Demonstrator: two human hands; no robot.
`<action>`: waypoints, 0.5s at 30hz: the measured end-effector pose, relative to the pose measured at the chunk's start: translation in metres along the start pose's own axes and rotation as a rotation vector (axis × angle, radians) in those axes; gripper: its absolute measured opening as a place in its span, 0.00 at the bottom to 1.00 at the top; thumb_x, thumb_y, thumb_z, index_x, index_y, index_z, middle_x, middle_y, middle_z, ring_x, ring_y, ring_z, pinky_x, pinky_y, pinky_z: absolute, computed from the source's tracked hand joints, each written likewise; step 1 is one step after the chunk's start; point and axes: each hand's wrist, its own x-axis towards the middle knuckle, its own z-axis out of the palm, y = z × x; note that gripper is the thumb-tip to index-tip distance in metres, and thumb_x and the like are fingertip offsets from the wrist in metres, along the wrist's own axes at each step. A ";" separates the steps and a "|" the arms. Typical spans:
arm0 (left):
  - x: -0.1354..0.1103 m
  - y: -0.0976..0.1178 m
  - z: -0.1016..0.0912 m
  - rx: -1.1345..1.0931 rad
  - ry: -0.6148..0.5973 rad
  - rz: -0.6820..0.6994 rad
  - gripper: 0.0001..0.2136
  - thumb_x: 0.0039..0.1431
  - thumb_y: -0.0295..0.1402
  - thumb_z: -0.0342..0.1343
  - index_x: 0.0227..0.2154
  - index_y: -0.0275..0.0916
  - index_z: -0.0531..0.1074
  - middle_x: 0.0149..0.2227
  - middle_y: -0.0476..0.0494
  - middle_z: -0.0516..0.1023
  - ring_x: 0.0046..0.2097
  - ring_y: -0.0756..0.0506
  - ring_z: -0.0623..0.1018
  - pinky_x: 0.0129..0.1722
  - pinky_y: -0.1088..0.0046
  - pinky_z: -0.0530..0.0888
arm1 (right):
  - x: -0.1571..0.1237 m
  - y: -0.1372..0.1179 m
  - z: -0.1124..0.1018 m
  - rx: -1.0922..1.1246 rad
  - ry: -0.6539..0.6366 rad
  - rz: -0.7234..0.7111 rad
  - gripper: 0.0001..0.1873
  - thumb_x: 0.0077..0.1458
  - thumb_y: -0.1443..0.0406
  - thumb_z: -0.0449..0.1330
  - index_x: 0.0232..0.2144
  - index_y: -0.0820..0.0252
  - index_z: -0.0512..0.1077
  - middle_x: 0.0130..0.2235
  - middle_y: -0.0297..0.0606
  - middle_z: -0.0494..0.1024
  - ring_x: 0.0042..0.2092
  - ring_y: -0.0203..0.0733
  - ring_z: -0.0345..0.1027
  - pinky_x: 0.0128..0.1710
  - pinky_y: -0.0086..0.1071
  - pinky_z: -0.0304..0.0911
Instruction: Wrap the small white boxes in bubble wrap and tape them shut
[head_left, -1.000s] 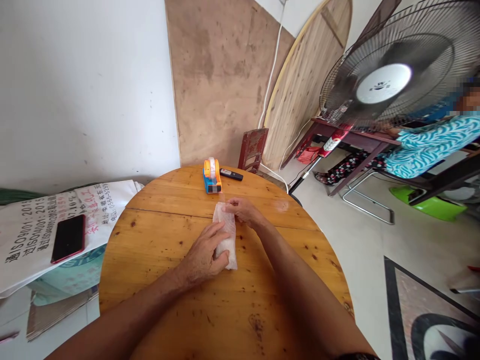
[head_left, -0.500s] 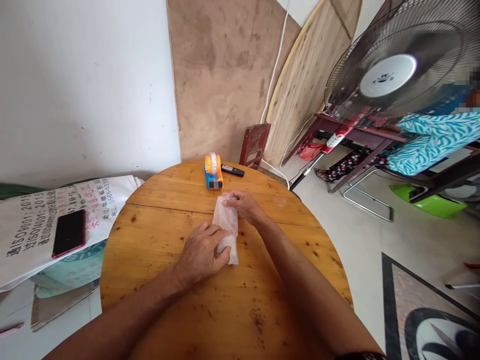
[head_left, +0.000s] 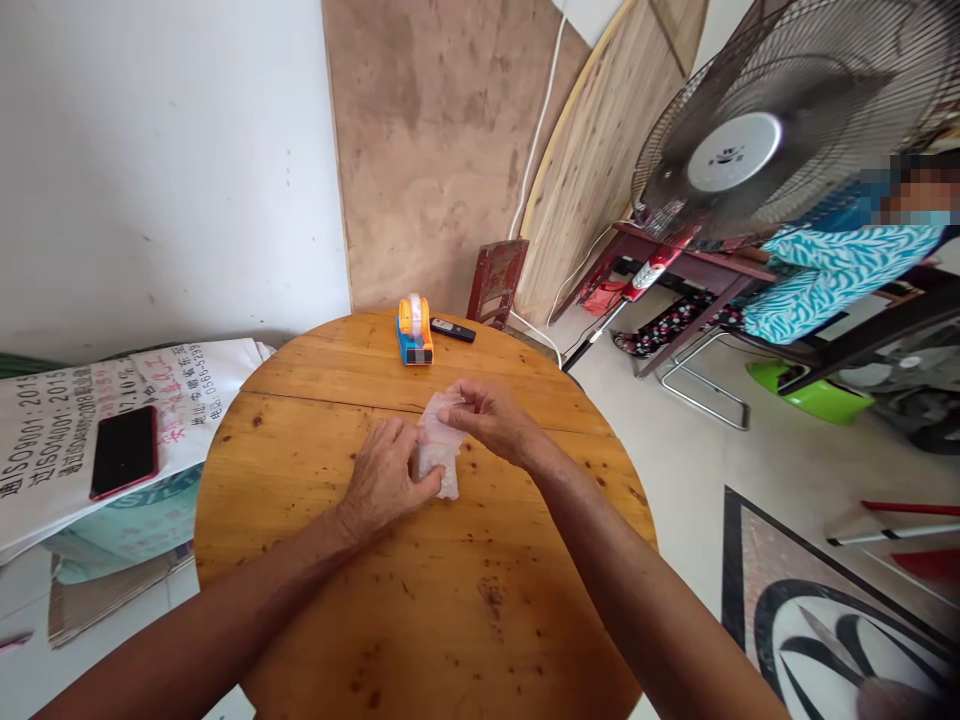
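A whitish, see-through piece of plastic wrapping (head_left: 437, 462), like bubble wrap, lies in the middle of the round wooden table (head_left: 300, 600). My left hand (head_left: 386, 468) grips its near left side, with the thumb at the near end and the fingers along the edge. At the far end, my right hand (head_left: 491, 420) pinches a thin flap of the wrapping between thumb and fingers, folded over toward me. Whether something is inside the wrapping, I cannot tell. Beyond the hands stands an orange and blue tape dispenser (head_left: 415, 332) with a roll of clear tape.
A black, marker-like object (head_left: 452, 329) lies beside the dispenser. On the left, a phone (head_left: 126, 450) rests on a printed white sack (head_left: 202, 375). A wooden chair (head_left: 499, 280) is behind the table. To the right are a standing fan (head_left: 731, 150) and a seated person (head_left: 847, 270).
The far end of the wrapping has been folded toward me by my right hand, so the piece looks shorter. My left hand keeps its hold. The whole view has shifted slightly.
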 end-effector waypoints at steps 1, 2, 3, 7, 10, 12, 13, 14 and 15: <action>0.000 0.000 0.000 -0.007 0.005 -0.040 0.09 0.51 0.35 0.59 0.35 0.40 0.68 0.36 0.44 0.70 0.42 0.40 0.72 0.43 0.61 0.71 | -0.004 -0.001 0.001 -0.015 -0.002 -0.019 0.10 0.47 0.60 0.63 0.24 0.59 0.67 0.25 0.30 0.69 0.27 0.35 0.60 0.28 0.28 0.55; 0.000 -0.001 0.001 -0.026 0.007 -0.080 0.11 0.51 0.36 0.59 0.35 0.40 0.67 0.36 0.44 0.70 0.41 0.41 0.72 0.43 0.61 0.71 | -0.009 -0.001 0.003 -0.032 -0.005 -0.039 0.09 0.48 0.60 0.62 0.24 0.59 0.67 0.25 0.31 0.70 0.28 0.35 0.62 0.28 0.28 0.56; 0.000 -0.001 0.001 -0.055 0.007 -0.118 0.13 0.50 0.36 0.60 0.37 0.40 0.66 0.37 0.44 0.70 0.42 0.40 0.73 0.43 0.61 0.71 | -0.014 -0.001 0.005 -0.055 -0.008 -0.055 0.09 0.49 0.61 0.61 0.24 0.59 0.67 0.26 0.32 0.71 0.29 0.35 0.63 0.29 0.28 0.57; 0.000 -0.005 0.005 -0.175 0.011 -0.149 0.25 0.49 0.38 0.61 0.50 0.39 0.64 0.45 0.41 0.71 0.46 0.40 0.73 0.45 0.61 0.71 | -0.043 0.001 0.018 -0.248 0.029 -0.117 0.06 0.55 0.63 0.59 0.27 0.59 0.69 0.29 0.33 0.76 0.31 0.36 0.68 0.33 0.29 0.61; 0.001 -0.007 0.005 -0.237 -0.016 -0.037 0.22 0.52 0.35 0.59 0.51 0.39 0.66 0.46 0.40 0.70 0.48 0.40 0.72 0.47 0.62 0.70 | -0.064 0.010 0.030 -0.357 0.091 -0.205 0.04 0.58 0.66 0.58 0.30 0.57 0.70 0.37 0.36 0.79 0.37 0.39 0.72 0.38 0.30 0.64; 0.001 -0.007 0.004 -0.272 -0.052 0.031 0.15 0.53 0.33 0.57 0.44 0.38 0.69 0.44 0.40 0.71 0.48 0.40 0.71 0.48 0.63 0.69 | -0.073 0.017 0.038 -0.374 0.144 -0.275 0.03 0.59 0.67 0.57 0.32 0.57 0.70 0.43 0.40 0.78 0.44 0.41 0.72 0.43 0.33 0.65; 0.002 -0.007 0.003 -0.284 -0.072 0.050 0.12 0.54 0.32 0.56 0.41 0.38 0.70 0.43 0.41 0.72 0.47 0.40 0.71 0.47 0.63 0.69 | -0.077 0.021 0.042 -0.385 0.173 -0.305 0.03 0.59 0.67 0.57 0.33 0.56 0.70 0.45 0.41 0.77 0.46 0.42 0.72 0.45 0.34 0.65; 0.002 -0.007 0.002 -0.292 -0.092 0.060 0.09 0.54 0.31 0.55 0.39 0.38 0.70 0.41 0.41 0.72 0.46 0.40 0.71 0.46 0.63 0.69 | -0.079 0.024 0.045 -0.401 0.200 -0.333 0.03 0.59 0.68 0.56 0.33 0.56 0.69 0.46 0.42 0.76 0.47 0.42 0.71 0.46 0.35 0.65; 0.002 -0.007 0.001 -0.299 -0.115 0.062 0.08 0.55 0.31 0.54 0.38 0.38 0.70 0.40 0.42 0.73 0.45 0.41 0.71 0.45 0.63 0.69 | -0.081 0.028 0.048 -0.425 0.223 -0.358 0.04 0.59 0.69 0.56 0.33 0.56 0.69 0.46 0.43 0.75 0.47 0.42 0.71 0.46 0.35 0.66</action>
